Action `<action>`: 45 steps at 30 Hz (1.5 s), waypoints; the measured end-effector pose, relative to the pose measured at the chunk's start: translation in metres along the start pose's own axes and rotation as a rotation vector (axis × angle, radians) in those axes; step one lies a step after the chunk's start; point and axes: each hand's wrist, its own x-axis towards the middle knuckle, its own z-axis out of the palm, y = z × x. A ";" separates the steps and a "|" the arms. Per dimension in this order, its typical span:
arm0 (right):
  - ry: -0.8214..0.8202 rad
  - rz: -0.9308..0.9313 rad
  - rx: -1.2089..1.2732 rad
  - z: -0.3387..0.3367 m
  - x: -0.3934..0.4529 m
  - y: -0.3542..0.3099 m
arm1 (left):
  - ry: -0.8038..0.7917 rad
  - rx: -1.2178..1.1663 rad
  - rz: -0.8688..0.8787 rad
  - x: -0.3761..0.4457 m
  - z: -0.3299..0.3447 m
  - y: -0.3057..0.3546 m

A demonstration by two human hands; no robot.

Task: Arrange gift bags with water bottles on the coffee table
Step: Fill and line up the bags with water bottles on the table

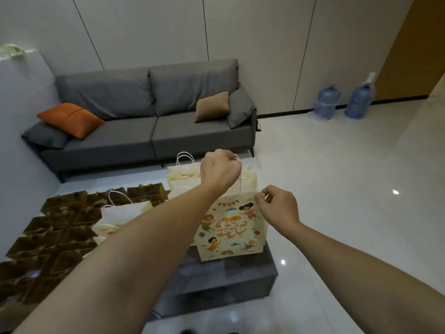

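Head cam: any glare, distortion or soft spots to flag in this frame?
Head view: wide-angle bowing bends the wall panels; ceiling-light glare spots on the glossy floor; dim, flat light leaves the dark boxes murky; the gift bag, held by the left hand and right hand, reads clearly.

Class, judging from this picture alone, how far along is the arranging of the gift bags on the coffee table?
Done: one cream paper gift bag stands at the far end. In hand: left hand grips the handle of the cartoon-printed cream bag, right hand pinches its rim. Left: another cream bag lies flat; no bottles visible.
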 end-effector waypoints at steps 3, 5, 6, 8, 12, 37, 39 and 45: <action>-0.064 0.059 -0.044 0.017 -0.007 0.026 | -0.078 0.016 -0.028 -0.014 0.027 -0.016; -0.091 0.103 -0.069 0.029 -0.005 0.044 | -0.131 0.012 -0.052 -0.018 0.047 -0.030; -0.100 0.123 -0.082 0.037 -0.003 0.053 | -0.163 0.013 -0.065 -0.019 0.056 -0.037; -0.128 0.168 -0.114 0.053 0.001 0.071 | -0.241 0.032 -0.079 -0.019 0.076 -0.052; -0.176 0.288 -0.138 0.086 0.003 0.101 | -0.381 0.060 -0.123 -0.019 0.115 -0.081; -0.588 -0.017 -0.545 0.158 0.166 0.124 | -0.811 0.239 -0.235 0.031 0.205 -0.163; -0.602 -0.071 -0.561 0.160 0.179 0.125 | -0.813 0.307 -0.220 0.038 0.210 -0.164; -0.622 -0.121 -0.560 0.168 0.196 0.129 | -0.783 0.358 -0.208 0.048 0.221 -0.162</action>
